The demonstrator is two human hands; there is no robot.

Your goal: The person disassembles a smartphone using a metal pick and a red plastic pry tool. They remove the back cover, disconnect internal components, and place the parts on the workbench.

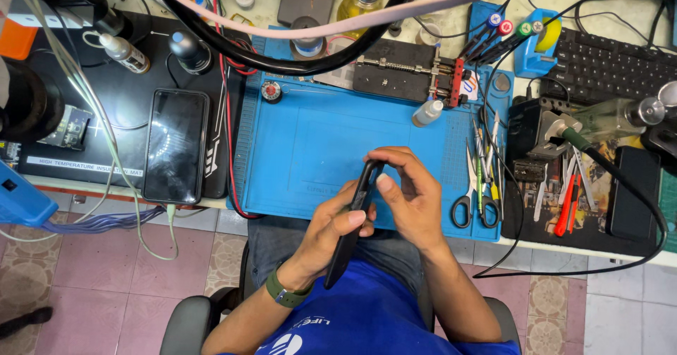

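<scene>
Phone (pixel 350 222) edge-on, pinched between both hands' grip

Phone (pixel 352 221) face hidden, edge-on btwn hands.

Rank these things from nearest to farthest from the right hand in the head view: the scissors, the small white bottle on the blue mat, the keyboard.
From the right hand:
1. Scissors, just to its right on the mat's edge.
2. Small white bottle, above it on the blue mat.
3. Keyboard, far at the upper right.
</scene>
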